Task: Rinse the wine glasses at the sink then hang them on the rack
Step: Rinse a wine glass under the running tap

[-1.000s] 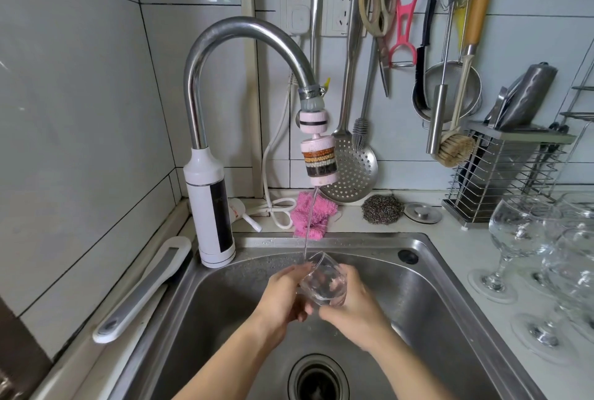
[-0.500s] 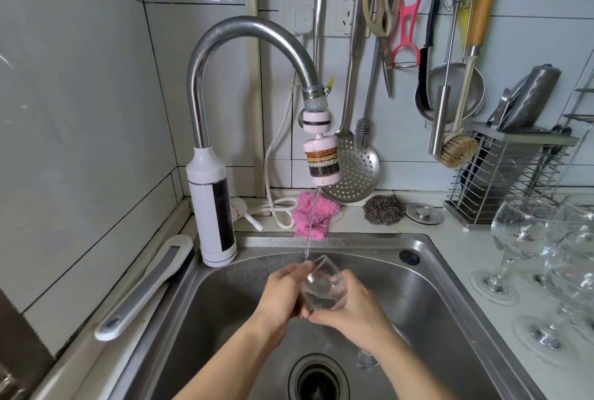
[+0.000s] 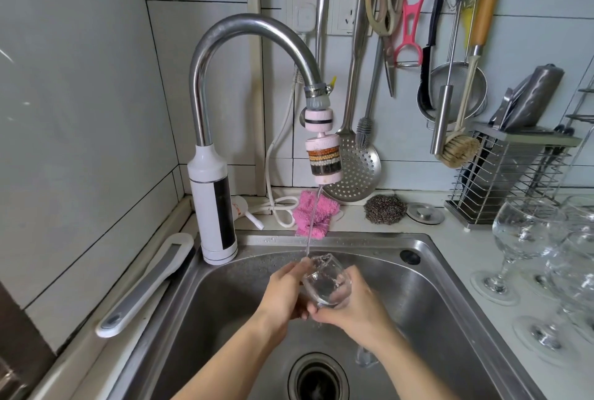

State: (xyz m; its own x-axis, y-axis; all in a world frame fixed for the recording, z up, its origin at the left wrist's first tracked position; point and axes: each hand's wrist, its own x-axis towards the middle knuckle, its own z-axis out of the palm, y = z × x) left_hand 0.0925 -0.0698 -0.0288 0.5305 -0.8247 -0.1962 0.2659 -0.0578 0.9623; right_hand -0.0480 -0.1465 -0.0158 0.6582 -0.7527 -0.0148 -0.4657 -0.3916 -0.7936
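Cupping the bowl from both sides, the person's left hand [image 3: 283, 295] has its fingers curled against the left wall of the wine glass [image 3: 326, 284]. The right hand [image 3: 358, 308] wraps the right wall and the underside, fingers bent round the glass near where the stem begins. The glass sits over the middle of the sink [image 3: 456, 290], above and just far of the drain [image 3: 318, 378]. Its rim meets the thin stream of water [image 3: 311, 226] falling from the filter [image 3: 323, 162] on the faucet [image 3: 254, 25]. Its long axis is tilted: the mouth points up and toward the far side, leaning a little left into the stream. The stem runs down toward the near right under the right wrist, where a blurred glassy patch, probably the foot [image 3: 364, 358], shows. To rinse well, it seems best to grip the bowl rather than the thin stem and to turn the glass about that axis so the trickle reaches the whole inner wall and rim. It would then be tipped mouth-down to drain over the basin, held apart from the steel walls and the filter. Wet glass is likely slippery, so a light, even squeeze seems wiser than a hard one. More wine glasses [image 3: 520, 239] stand upright on the counter [image 3: 463, 248] at the right, well apart from the hands.
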